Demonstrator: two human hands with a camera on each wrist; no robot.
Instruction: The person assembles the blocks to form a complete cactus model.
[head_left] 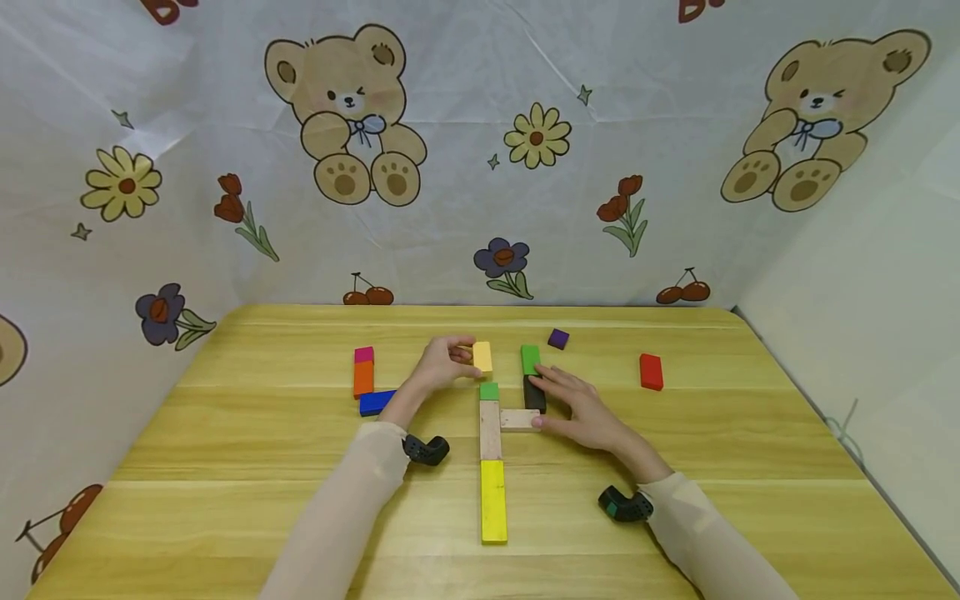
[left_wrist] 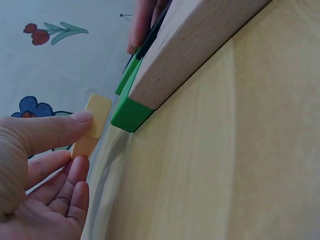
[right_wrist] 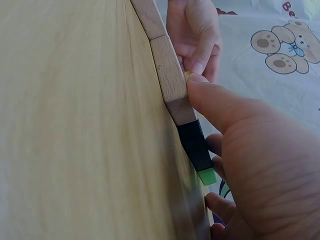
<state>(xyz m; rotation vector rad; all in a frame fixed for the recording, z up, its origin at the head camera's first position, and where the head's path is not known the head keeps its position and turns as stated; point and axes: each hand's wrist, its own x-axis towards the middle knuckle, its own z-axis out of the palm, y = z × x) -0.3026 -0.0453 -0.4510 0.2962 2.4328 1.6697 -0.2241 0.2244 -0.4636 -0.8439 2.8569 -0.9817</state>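
Observation:
Between thumb and fingertips, my left hand (head_left: 437,365) pinches a pale orange block (head_left: 482,357), also seen in the left wrist view (left_wrist: 100,117). Just in front of it a small green block (head_left: 489,392) tops a column with a plain wooden block (head_left: 490,429) and a long yellow block (head_left: 493,502). A second plain wooden block (head_left: 517,420) branches right from the column. My right hand (head_left: 581,408) has its thumb against that branch's right end and its fingers against a black block (right_wrist: 194,145). Beyond the black one lies a green block (head_left: 530,360).
Farther back is a small purple block (head_left: 558,338), and a red block (head_left: 651,372) lies at right. Magenta (head_left: 363,355), orange (head_left: 363,380) and blue blocks (head_left: 375,404) sit at left, the blue partly behind my left wrist. A patterned curtain (head_left: 465,217) hangs behind the wooden table (head_left: 247,467).

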